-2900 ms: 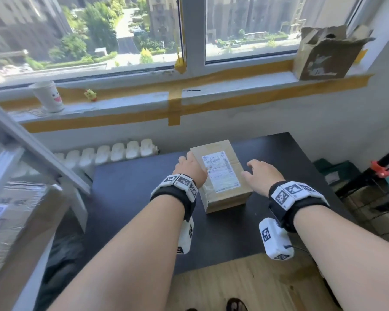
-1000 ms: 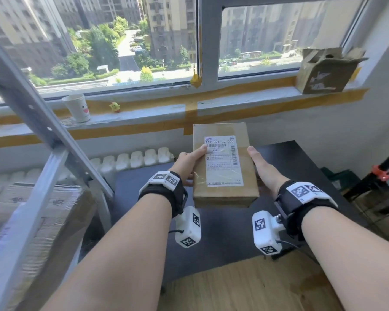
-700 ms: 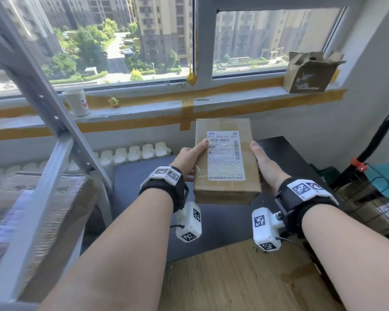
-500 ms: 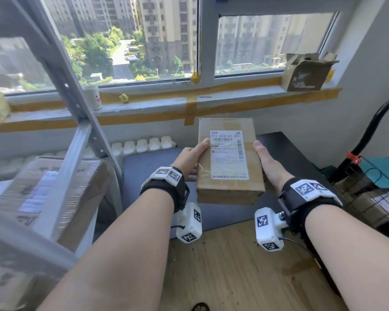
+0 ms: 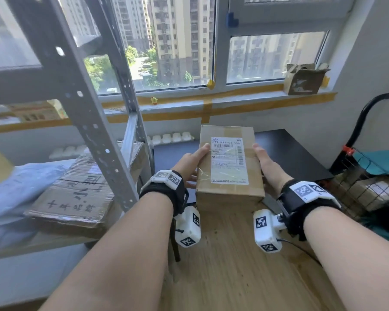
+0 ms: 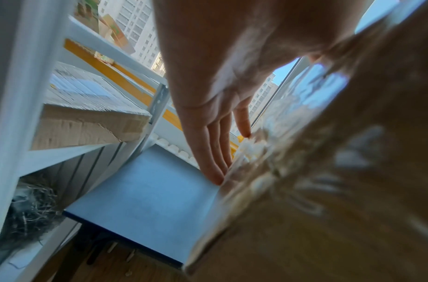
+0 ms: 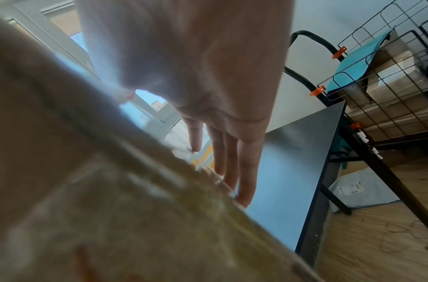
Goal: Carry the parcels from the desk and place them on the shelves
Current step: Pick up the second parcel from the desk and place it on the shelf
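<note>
Both hands, left (image 5: 190,163) and right (image 5: 268,163), press the parcel (image 5: 229,167) between straight fingers; the carrying step. Next: turn left toward the shelf (image 5: 83,232).

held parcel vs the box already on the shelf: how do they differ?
The held parcel is lifted off the desk between the left hand and right hand; the shelf box lies flat on the shelf. The held parcel shows a white printed label; the shelf box shows handwritten characters. The shelf box looks broader. Both are taped brown cardboard.
</note>
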Demonstrator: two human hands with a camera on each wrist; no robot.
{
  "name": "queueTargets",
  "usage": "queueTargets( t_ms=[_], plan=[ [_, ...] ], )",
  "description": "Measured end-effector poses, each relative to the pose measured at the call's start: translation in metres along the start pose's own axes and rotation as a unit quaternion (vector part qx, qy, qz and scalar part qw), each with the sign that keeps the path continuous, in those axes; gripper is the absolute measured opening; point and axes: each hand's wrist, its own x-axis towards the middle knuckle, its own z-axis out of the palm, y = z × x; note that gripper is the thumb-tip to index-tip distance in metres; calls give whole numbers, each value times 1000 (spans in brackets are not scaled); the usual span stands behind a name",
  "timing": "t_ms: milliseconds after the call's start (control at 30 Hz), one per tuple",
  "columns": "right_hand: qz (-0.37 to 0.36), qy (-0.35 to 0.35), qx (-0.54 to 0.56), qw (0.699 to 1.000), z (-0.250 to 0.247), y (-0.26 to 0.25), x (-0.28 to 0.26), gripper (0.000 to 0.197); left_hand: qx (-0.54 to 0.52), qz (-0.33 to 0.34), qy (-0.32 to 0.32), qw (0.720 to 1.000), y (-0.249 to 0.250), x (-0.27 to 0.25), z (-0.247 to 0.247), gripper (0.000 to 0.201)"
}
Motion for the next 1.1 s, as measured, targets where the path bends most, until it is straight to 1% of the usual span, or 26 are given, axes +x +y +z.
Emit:
queueTargets(
  t_ms=[100,167,300,367,467,500,600,700,833,867,900,1000,1033,1100],
  plan=[
    [-23,1,7,1000,12,-1,-31,48,6,-3,-4,1000,-4,-30,-13,59],
    [-28,8,13,999,21,-2,-49,46,6,-1,-5,1000,-7,-50,-25,63],
    [-36,13,23,999,51,-10,-94,49,-3,23,-5,1000,-15,-99,-57,47],
    [-39,10,30,999,73,-11,-117,53,-8,29,-4,1000,-25,-127,-78,45],
    [-33,-4,30,999,113,-12,-151,76,-22,36,7,999,-44,-172,-116,44],
    [-34,-7,30,999,127,-12,-162,79,-21,39,12,999,-50,-187,-129,45],
    [-47,-9,33,998,166,-18,-196,79,-23,63,30,997,-65,-230,-169,41],
    [-71,-34,28,997,206,-36,-231,91,-32,92,57,994,-72,-273,-210,38],
    [-103,-65,18,992,257,-67,-277,93,-25,121,100,987,-71,-323,-263,46],
    [-113,-76,13,991,270,-76,-288,92,-25,123,111,986,-70,-334,-277,47],
    [-126,-87,8,988,282,-84,-298,86,-30,124,119,985,-68,-344,-290,47],
    [-170,-116,2,979,314,-109,-323,51,-60,135,154,977,-57,-370,-329,45],
    [-182,-126,0,975,323,-118,-329,46,-60,146,167,973,-52,-378,-341,45],
    [-204,-137,-3,969,339,-136,-339,44,-50,168,188,966,-40,-392,-360,50]
  ],
)
